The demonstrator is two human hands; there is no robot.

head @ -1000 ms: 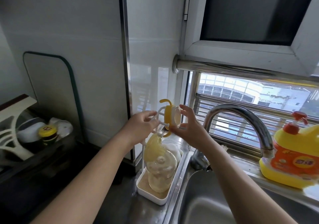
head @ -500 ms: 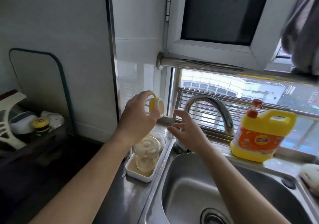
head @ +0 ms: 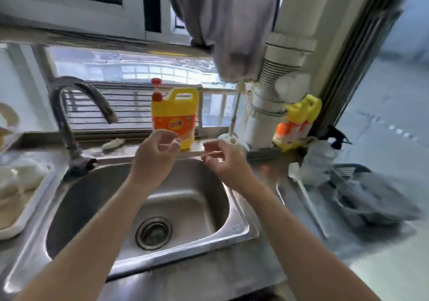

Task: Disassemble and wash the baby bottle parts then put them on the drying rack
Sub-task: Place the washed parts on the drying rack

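Your left hand [head: 157,154] hovers over the back of the sink [head: 204,208], fingers loosely curled, thumb and forefinger a narrow gap apart, holding nothing. Your right hand [head: 224,162] is just beside it, apart from it, fingers likewise loosely bent and empty; the pale line behind its fingertips lines up with the front edge of the sill. Both forearms reach in from the bottom of the frame across the steel basin, above the round drain [head: 154,232]. The drying rack [head: 22,217] sits at the far left edge, on the counter beside the sink: a white tray with rounded corners, only partly in frame. The bottle parts [head: 16,184] on it show as pale, cream-white rounded shapes, heavily blurred, so you cannot tell one piece from another; a cream ring-like form [head: 8,115] stands higher up at the same edge, well apart from both hands. The curved faucet [head: 69,96] rises between the rack and your hands, spout pointing down toward the basin. A yellow detergent jug [head: 174,115] with a red pump and orange label stands upright on the sill right behind your left hand. Farther right, a second yellow bottle [head: 299,119] leans beside a white ribbed pipe [head: 274,92]. A grey cloth [head: 227,22] hangs from the rail above. A crumpled clear bag [head: 318,161] lies on the right counter.
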